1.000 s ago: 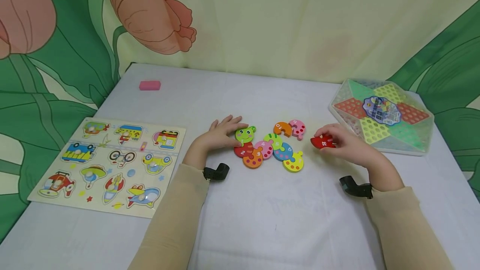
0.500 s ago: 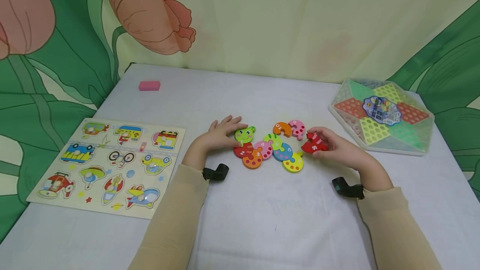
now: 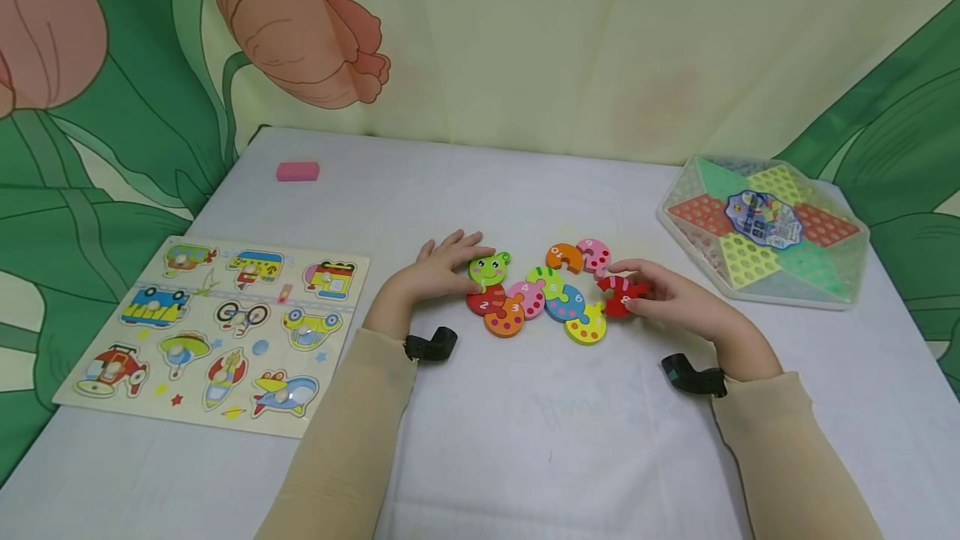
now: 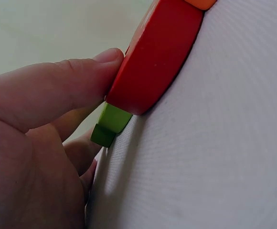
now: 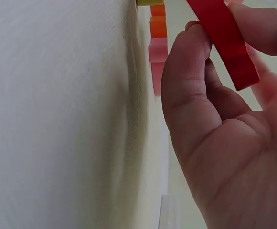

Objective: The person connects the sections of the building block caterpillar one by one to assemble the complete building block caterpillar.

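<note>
In the head view my right hand pinches a red puzzle piece marked 8, just right of the yellow piece. The right wrist view shows this red piece tilted and raised off the cloth between thumb and fingers. My left hand lies with fingers spread beside the green caterpillar head. Its thumb touches the edge of the red piece marked 2 in the left wrist view. From that piece runs a joined chain: orange piece, pink, green, blue and yellow.
Behind the chain lie an orange piece and a pink piece, side by side. A vehicle puzzle board is at left, a pink block at back left. A hexagonal game box stands at back right.
My right hand has moved left with the red piece marked 8, bringing it close to the yellow piece and turning it. The left hand stays in place.
</note>
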### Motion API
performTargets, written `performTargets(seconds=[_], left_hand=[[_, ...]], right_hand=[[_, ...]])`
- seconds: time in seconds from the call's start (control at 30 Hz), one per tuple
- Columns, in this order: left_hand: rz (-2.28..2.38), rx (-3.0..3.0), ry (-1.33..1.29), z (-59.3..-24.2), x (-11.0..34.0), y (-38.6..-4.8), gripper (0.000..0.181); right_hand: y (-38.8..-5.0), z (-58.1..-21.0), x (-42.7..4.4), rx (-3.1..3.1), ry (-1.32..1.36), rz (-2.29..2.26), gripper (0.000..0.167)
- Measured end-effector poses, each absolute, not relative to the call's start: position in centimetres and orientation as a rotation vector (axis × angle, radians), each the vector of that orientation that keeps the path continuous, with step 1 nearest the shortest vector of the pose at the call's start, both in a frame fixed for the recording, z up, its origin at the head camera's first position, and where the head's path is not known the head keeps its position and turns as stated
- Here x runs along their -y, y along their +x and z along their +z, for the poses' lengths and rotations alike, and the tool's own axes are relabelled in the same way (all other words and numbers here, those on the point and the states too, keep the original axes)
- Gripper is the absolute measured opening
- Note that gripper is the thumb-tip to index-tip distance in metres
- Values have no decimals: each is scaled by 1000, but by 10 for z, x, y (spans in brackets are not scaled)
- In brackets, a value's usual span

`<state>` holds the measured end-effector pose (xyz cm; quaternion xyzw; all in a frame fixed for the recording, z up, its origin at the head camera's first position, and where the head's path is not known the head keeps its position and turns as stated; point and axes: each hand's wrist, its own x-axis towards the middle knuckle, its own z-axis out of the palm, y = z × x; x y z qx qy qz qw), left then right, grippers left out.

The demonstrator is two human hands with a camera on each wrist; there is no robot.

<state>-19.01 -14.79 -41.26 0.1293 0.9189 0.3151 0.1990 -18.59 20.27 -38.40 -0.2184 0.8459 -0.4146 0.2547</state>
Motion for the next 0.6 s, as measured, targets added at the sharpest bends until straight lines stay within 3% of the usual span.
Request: performTargets(seconds=[0.27, 0.6], left_hand=[[882, -2563, 357, -412, 148, -190, 60], [881, -2563, 352, -412, 148, -190, 60]], right_hand=[[-186, -387, -202, -2302, -596, -1147, 29], [-187, -390, -200, -2317, -635, -1080, 32]])
